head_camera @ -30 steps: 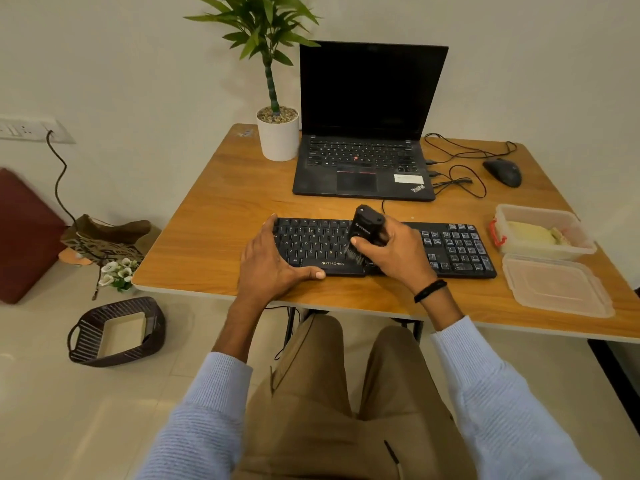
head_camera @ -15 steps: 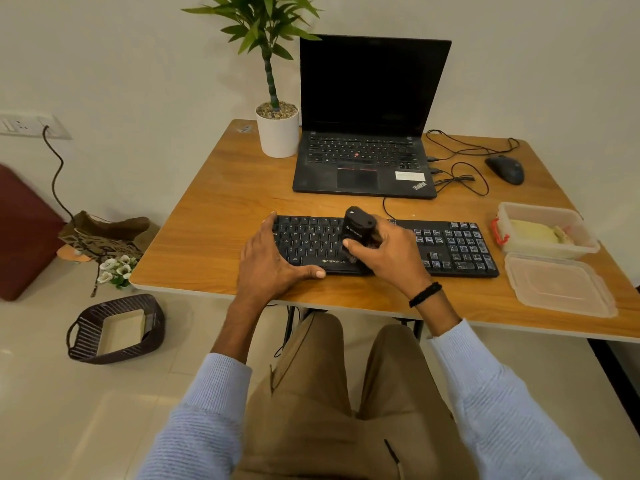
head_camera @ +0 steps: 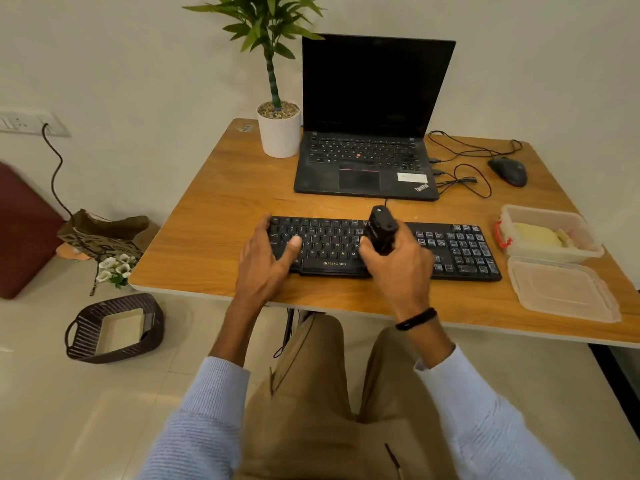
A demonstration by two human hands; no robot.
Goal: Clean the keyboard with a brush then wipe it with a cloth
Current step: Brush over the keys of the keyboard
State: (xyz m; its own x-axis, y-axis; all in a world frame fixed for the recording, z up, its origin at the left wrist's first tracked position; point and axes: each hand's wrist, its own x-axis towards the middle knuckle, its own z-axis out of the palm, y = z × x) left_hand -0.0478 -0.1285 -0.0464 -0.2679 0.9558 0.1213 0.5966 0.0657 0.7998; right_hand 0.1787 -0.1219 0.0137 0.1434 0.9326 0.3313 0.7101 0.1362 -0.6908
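Since half a second ago, the left hand (head_camera: 266, 261) has lifted its thumb off the front edge of the keyboard (head_camera: 325, 233). The thumb now lies up on the letter keys, above and left of the maker's label. The brush (head_camera: 381, 230) has slid rightward along the keyboard, from over the label to the right end of the letter block. The left hand lies flat and spread over the keyboard's left end, fingers straight and reaching its far left corner, with the wrist coming in across the near edge. The right hand (head_camera: 398, 268) curls round the lower part of the black brush, thumb on its left side. It holds the brush upright, tilted slightly away, with the blunt top above the keyboard's far edge; the bristles are hidden behind the hand. A dark band (head_camera: 415, 318) circles that wrist. The keyboard lies along the near part of the wooden worktop (head_camera: 225, 209). Beyond the keyboard stands an open laptop (head_camera: 367, 116) with a dark screen. A white plant pot (head_camera: 278, 133) is beyond its left half, and a wired mouse (head_camera: 507, 171) is beyond its right end. Just right of the keyboard sits a clear plastic container (head_camera: 540, 252) holding what looks like a yellow cloth (head_camera: 535, 235), with its lid (head_camera: 564, 292) lying nearer the person.
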